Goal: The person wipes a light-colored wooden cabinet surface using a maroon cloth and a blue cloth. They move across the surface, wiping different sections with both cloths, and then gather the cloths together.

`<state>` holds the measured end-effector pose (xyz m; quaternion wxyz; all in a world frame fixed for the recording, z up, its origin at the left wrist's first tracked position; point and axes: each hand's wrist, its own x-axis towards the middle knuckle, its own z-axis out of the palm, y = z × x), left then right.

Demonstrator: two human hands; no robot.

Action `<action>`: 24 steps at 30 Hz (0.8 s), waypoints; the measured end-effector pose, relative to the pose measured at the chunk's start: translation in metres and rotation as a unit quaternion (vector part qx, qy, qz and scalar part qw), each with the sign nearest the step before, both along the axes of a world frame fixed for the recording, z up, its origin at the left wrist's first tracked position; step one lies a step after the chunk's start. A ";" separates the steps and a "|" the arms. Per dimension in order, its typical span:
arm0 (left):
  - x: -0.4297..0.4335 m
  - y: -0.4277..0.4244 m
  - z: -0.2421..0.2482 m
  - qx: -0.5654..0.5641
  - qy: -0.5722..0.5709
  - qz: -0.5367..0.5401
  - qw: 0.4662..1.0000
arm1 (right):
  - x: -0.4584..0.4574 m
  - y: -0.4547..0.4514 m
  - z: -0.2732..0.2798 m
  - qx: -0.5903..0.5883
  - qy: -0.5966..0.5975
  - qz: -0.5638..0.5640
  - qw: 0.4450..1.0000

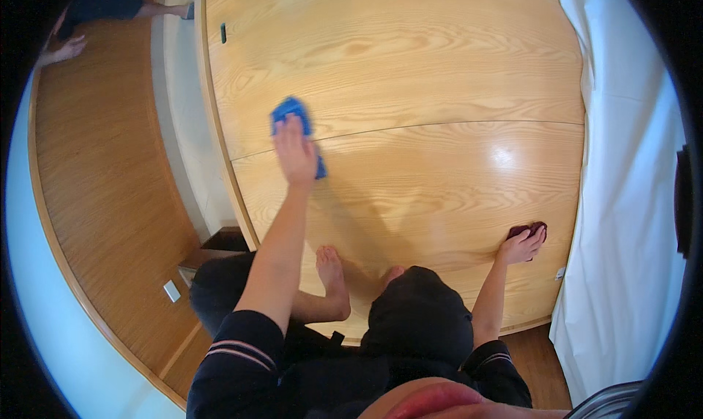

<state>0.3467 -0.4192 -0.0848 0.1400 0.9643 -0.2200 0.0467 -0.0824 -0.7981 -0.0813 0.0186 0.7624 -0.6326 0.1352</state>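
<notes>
Under my left hand (295, 152) a blue cloth (291, 108) lies pressed flat on a light wooden panel (412, 62), close to its left edge; part of the cloth sticks out past the wrist. The hand is slightly blurred. At the right side of the panel, my right hand (520, 248) grips a bunched dark red cloth (541, 229) that rests on the same wood. A seam runs across the panel between the two halves. My bare feet (332, 265) are on the lower half.
A white curtain (620, 199) hangs along the right edge. On the left are a brown wooden panel (104, 144) with a white plate (171, 291), and a dark open box (224, 239). Another person's hand (68, 50) and legs show at the top left. A dark slot (223, 33) is in the panel.
</notes>
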 end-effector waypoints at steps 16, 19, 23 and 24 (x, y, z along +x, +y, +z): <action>0.006 0.020 -0.011 -0.051 -0.060 0.101 0.992 | 0.354 0.163 0.005 0.120 -0.051 0.631 0.765; 0.007 0.009 -0.020 -0.040 -0.034 0.104 0.993 | 0.331 0.119 0.008 0.146 -0.098 0.639 0.749; 0.003 0.010 -0.006 -0.038 0.001 0.089 0.995 | 0.271 0.076 0.006 0.046 -0.077 0.510 0.856; 0.003 0.013 -0.006 -0.024 -0.009 0.095 0.995 | 0.265 0.076 0.007 0.044 -0.059 0.485 0.871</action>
